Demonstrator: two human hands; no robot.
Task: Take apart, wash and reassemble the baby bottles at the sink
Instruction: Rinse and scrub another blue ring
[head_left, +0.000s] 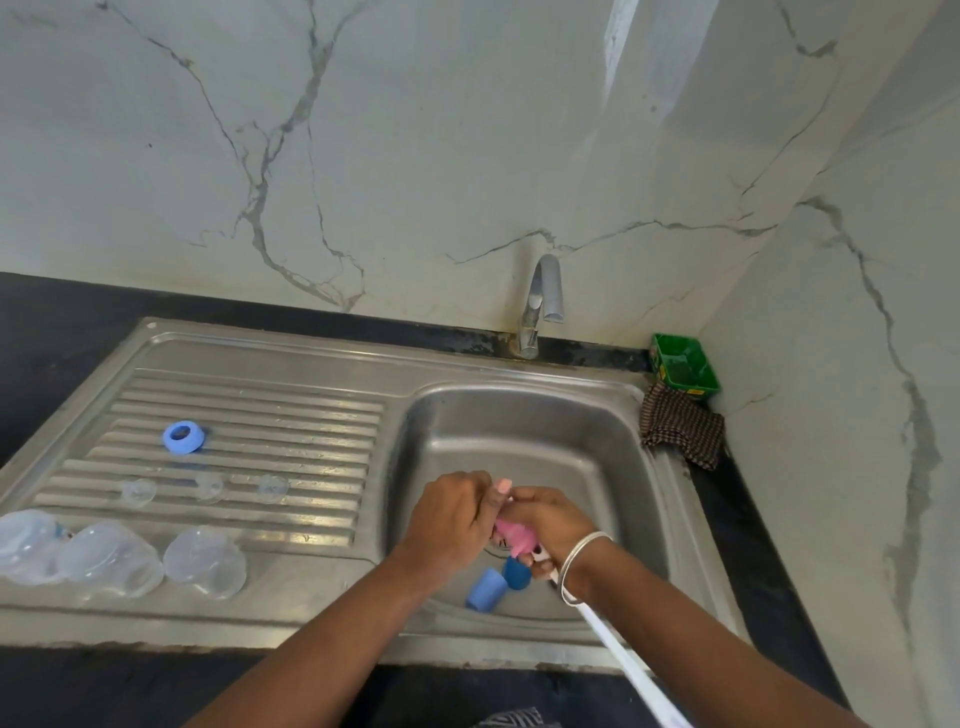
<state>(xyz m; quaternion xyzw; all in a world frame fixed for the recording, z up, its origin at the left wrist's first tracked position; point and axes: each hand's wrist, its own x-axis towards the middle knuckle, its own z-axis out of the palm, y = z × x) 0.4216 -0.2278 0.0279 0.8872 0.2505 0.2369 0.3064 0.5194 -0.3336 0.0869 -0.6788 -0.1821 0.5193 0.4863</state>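
Baby bottles (111, 558), three clear plastic bodies, lie on their sides at 8 o'clock on the ribbed steel drainboard (322, 415) of the sink. Beyond them, three clear nipples (209, 487) stand in a row, and a blue screw ring (183, 437) rests at 10 o'clock. The sink sits in a black counter (57, 332), under white marble-look walls (415, 130) with grey veins that meet in a corner at 2 o'clock.

Over the steel basin (519, 431), the left hand (449, 525) and the right hand (545, 519) meet, both curled around a pink part (511, 538); their fingers hide most of it. A white strap (623, 654) and a silver bangle (584, 566) cross the right wrist. Below the hands lie a light blue cap (485, 588) and a darker blue cap (517, 571), touching.

The chrome tap (540, 301) stands at 12 o'clock. A green plastic tub (683, 366) and a checked brown cloth (680, 428) fill the corner.
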